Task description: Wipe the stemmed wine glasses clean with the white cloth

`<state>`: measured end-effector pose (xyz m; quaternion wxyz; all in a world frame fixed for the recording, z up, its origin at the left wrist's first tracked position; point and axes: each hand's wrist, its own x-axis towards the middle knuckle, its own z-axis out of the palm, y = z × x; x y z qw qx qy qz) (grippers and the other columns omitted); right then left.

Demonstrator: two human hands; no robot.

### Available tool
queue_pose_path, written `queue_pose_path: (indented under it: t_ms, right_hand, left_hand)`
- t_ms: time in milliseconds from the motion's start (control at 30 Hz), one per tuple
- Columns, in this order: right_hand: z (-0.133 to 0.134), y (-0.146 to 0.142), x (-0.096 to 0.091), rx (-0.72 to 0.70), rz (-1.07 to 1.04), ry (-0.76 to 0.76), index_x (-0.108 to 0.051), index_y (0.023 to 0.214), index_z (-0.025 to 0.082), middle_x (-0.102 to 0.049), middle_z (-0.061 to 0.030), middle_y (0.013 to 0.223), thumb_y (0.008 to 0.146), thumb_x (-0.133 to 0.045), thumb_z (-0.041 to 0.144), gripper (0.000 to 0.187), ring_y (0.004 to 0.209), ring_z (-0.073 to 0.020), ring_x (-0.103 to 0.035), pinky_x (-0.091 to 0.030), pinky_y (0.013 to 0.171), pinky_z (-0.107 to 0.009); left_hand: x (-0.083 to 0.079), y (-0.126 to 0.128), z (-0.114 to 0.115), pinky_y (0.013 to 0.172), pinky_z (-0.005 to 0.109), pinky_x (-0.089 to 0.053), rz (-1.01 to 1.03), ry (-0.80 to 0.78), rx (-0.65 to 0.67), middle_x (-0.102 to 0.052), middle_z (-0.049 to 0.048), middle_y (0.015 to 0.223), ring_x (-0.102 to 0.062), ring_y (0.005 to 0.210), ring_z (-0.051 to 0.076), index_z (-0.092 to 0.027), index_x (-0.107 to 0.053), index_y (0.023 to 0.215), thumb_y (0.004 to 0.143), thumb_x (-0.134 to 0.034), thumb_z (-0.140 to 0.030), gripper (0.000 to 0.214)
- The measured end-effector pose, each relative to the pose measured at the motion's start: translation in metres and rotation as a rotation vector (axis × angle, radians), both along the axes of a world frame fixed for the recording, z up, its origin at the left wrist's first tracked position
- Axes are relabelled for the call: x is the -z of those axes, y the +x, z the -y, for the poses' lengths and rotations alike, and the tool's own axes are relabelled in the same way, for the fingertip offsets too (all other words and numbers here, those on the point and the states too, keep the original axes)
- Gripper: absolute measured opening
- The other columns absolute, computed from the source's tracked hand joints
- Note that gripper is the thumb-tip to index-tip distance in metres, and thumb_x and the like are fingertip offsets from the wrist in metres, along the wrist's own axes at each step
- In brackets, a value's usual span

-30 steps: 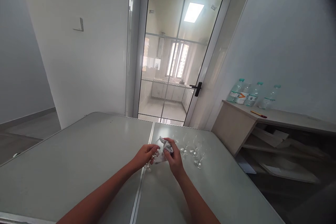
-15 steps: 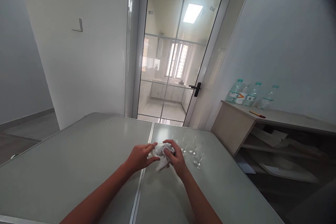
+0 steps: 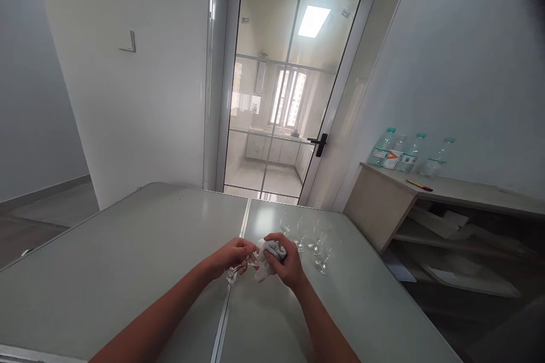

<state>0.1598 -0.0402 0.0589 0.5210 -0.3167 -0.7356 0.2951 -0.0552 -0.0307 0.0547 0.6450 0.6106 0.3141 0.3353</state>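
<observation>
My left hand (image 3: 232, 255) is closed around a clear stemmed glass (image 3: 232, 275), which lies tilted with its foot toward the lower left and its bowl toward my right hand. A crumpled white cloth (image 3: 272, 254) is gripped in my right hand (image 3: 290, 262), bunched against the bowl end of the glass. The fingers hide part of the bowl, so I cannot tell how far the cloth reaches inside. Just right of my right hand, several more clear stemmed glasses (image 3: 315, 245) stand upright on the table.
The grey-green table (image 3: 149, 249) has a metal seam (image 3: 223, 317) running across it. On the right, a wooden shelf unit (image 3: 378, 193) bears several plastic bottles (image 3: 409, 157) and a small brown stick-like item (image 3: 419, 185). A glazed door (image 3: 264, 142) with a black handle (image 3: 321, 144) stands beyond.
My left hand has turned, and the glass's stem and foot now show below it, toward the lower left. My right hand still holds the cloth, its fingers wrapped further over it.
</observation>
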Motion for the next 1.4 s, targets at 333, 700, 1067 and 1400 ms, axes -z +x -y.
queue_pose_path:
  t_ms: [333, 700, 1067, 1400]
  right_hand:
    - [-0.016, -0.001, 0.007, 0.3, -0.356, -0.175, -0.063, 0.104, 0.02, -0.056, 0.0017, 0.075, 0.082, -0.073, 0.044, 0.034, 0.062, -0.0142, -0.05, -0.045, 0.057, -0.025]
    - [-0.01, -0.013, 0.002, 0.125, -0.713, -0.308, -0.057, 0.121, 0.028, -0.061, -0.0034, 0.103, 0.093, -0.057, 0.052, 0.037, 0.079, -0.0168, -0.056, -0.048, 0.063, -0.027]
    - [-0.009, -0.029, 0.012, -0.115, -0.537, -0.481, -0.062, 0.118, 0.022, -0.068, -0.0063, 0.098, 0.095, -0.05, 0.062, 0.048, 0.078, -0.0206, -0.062, -0.05, 0.066, -0.031]
    - [-0.009, -0.01, 0.004, -0.185, -0.583, -0.544, -0.064, 0.116, 0.022, -0.071, -0.0088, 0.089, 0.093, -0.048, 0.061, 0.048, 0.074, -0.0254, -0.066, -0.049, 0.059, -0.034]
  left_hand:
    - [0.018, 0.014, -0.006, 0.06, 0.026, -0.046, -0.069, 0.167, -0.182, -0.072, 0.0068, 0.073, -0.061, 0.059, 0.014, -0.012, -0.07, 0.102, 0.081, -0.073, -0.051, 0.045]
    - [0.017, 0.015, -0.007, 0.067, 0.027, -0.045, 0.085, 0.249, -0.249, -0.066, 0.0043, 0.072, -0.057, 0.065, 0.013, -0.013, -0.068, 0.084, 0.084, -0.07, -0.054, 0.041]
    - [0.024, 0.017, -0.01, 0.068, 0.029, -0.047, 0.037, 0.233, -0.283, -0.07, 0.007, 0.07, -0.062, 0.067, 0.018, -0.012, -0.074, 0.078, 0.081, -0.068, -0.065, 0.053]
    - [0.003, 0.009, 0.007, 0.064, 0.029, -0.043, 0.065, -0.041, 0.218, -0.063, 0.0049, 0.067, -0.057, 0.062, 0.016, -0.014, -0.071, 0.073, 0.08, -0.075, -0.043, 0.03]
